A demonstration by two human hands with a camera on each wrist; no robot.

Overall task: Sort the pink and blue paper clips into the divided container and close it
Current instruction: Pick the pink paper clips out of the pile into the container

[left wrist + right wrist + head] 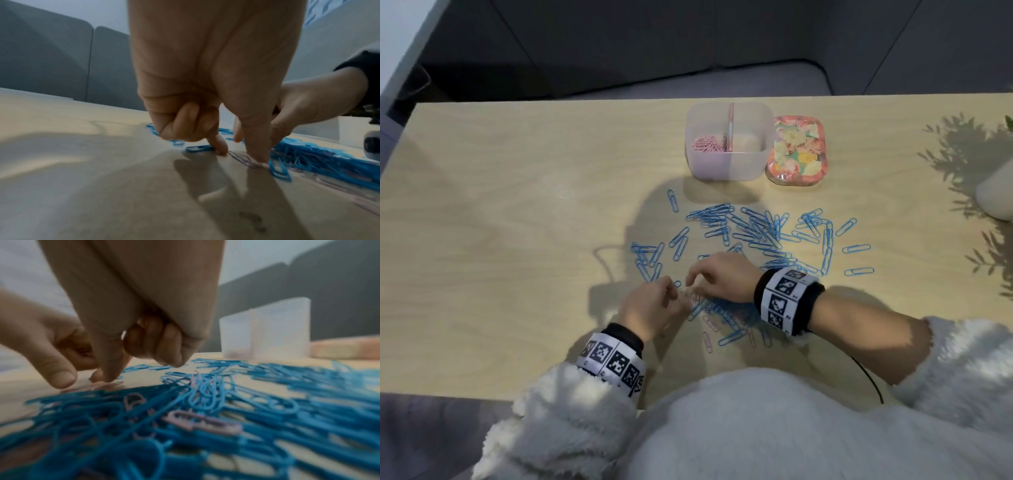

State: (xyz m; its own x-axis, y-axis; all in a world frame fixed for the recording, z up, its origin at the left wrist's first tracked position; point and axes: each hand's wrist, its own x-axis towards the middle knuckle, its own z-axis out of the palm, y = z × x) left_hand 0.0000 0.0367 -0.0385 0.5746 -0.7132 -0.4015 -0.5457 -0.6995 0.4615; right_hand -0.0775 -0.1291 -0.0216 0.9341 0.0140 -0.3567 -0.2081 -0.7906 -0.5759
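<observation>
Many blue paper clips point(756, 233) lie spread over the middle of the wooden table point(500, 205). A few pink paper clips point(707, 339) lie among them near me. More pink clips point(205, 421) show up close in the right wrist view. The clear divided container point(729, 140) stands open at the back, with pink clips in its left half. Its floral lid point(796, 150) lies to its right. My left hand point(240, 152) pinches a pink clip point(244, 159) against the table between thumb and index. My right hand point(102, 378) pinches another pale pink clip just beside it.
A white pot point(996, 195) stands at the table's right edge and plant shadows fall around it. A grey sofa point(688, 51) runs behind the table. The left part of the table is bare wood. A black cable point(869, 377) trails by my right forearm.
</observation>
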